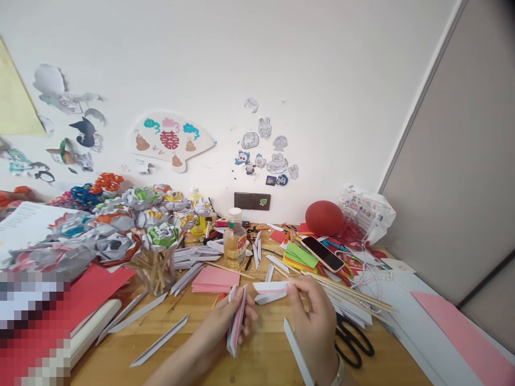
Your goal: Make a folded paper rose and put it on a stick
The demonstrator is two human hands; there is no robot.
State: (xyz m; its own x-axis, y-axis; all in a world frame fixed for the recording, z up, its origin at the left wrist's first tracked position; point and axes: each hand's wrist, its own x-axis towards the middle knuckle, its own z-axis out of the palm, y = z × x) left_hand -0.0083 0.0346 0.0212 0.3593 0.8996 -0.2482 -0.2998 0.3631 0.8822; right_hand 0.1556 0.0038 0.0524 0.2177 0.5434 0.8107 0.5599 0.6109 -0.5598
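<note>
Two hands are working over the wooden worktop (pixel 261 364), each one grasping paper. The left hand (pixel 226 316) is closing thumb and fingers around a bundle of folded pink-and-white strips (pixel 234 342) — it is standing tilted, its lower end pointing toward the person. The right hand (pixel 316 311) is pinching the near end of a folded strip (pixel 269 288) between thumb and fingertips, just beside the left hand; a white folded piece (pixel 270 298) is showing right below that strip, though whether the fingers are gripping it too, I cannot tell.

A loose white strip (pixel 295 348) is lying by the right wrist, and black-handled scissors (pixel 356 343) are resting just beyond it. Behind the left hand a pink paper stack (pixel 216 280) is lying flat, with a glue-like bottle (pixel 235 244) standing upright near it. A phone (pixel 323 253) is leaning over green paper slips (pixel 301 254) — paper flowers (pixel 116 225) are crowding the left side, behind a container of sticks (pixel 155 271).
</note>
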